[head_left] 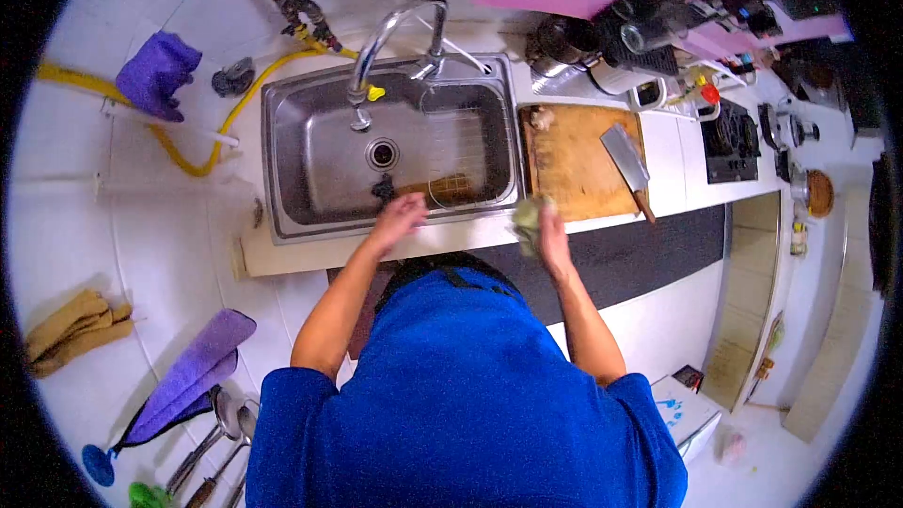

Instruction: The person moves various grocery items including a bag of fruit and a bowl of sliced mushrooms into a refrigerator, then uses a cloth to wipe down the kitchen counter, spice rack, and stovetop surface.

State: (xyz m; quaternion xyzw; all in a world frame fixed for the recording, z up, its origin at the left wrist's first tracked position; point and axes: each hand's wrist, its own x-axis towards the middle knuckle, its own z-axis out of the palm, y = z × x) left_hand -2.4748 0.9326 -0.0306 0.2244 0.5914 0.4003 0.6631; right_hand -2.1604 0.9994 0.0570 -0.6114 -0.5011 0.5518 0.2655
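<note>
While gripping a blurred, crumpled pale-green bundle (529, 226) in the right hand (555, 243), holds the left hand (403, 216) loosely open by the rectangular grey metal sink (331, 165).

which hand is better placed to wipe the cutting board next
Probably the right hand: it holds what looks like a greenish cloth close to the near left corner of the cutting board. The left hand appears empty and is at the sink's near edge, farther away.

The sink (324, 160) is smooth metal, the tap (374, 36) glossy metal, the board (569, 162) matt wood.
</note>
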